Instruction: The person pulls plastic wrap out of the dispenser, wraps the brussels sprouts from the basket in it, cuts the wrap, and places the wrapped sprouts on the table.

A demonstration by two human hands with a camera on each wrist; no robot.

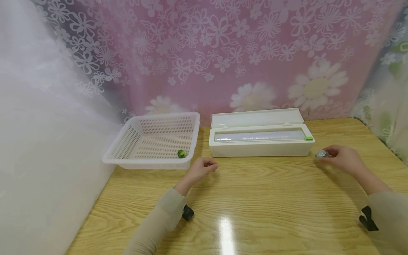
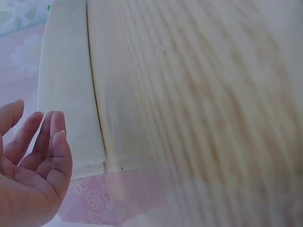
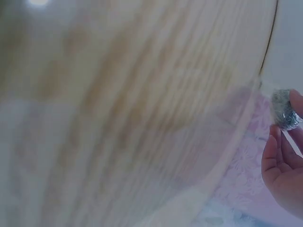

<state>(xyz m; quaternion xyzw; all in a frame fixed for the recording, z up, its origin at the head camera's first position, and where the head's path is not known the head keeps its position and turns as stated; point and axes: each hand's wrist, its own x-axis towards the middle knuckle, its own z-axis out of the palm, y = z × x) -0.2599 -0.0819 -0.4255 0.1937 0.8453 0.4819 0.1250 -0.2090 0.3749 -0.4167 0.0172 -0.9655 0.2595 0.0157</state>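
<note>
My right hand (image 1: pixel 344 160) pinches a small round bundle in a shiny, crinkled silvery wrapping (image 1: pixel 322 153) between thumb and fingers, just right of the wrap dispenser. In the right wrist view the bundle (image 3: pixel 284 109) shows between the thumb and fingertips; what is inside is hidden. My left hand (image 1: pixel 200 169) holds nothing, its fingers loosely curled above the table between basket and dispenser. The long white dispenser (image 1: pixel 259 149) has its lid (image 1: pixel 257 118) raised, with a roll of clear wrap (image 1: pixel 261 136) inside and a green slider (image 1: pixel 308 138) at its right end.
A white slotted plastic basket (image 1: pixel 149 164) stands at the left, with one small green sprout-like vegetable (image 1: pixel 181 153) in its near right corner. Wood-grain table (image 1: pixel 255 205) lies in front. A pink flowered curtain (image 1: pixel 204 71) hangs behind, and white sheeting (image 1: pixel 47 141) borders the left.
</note>
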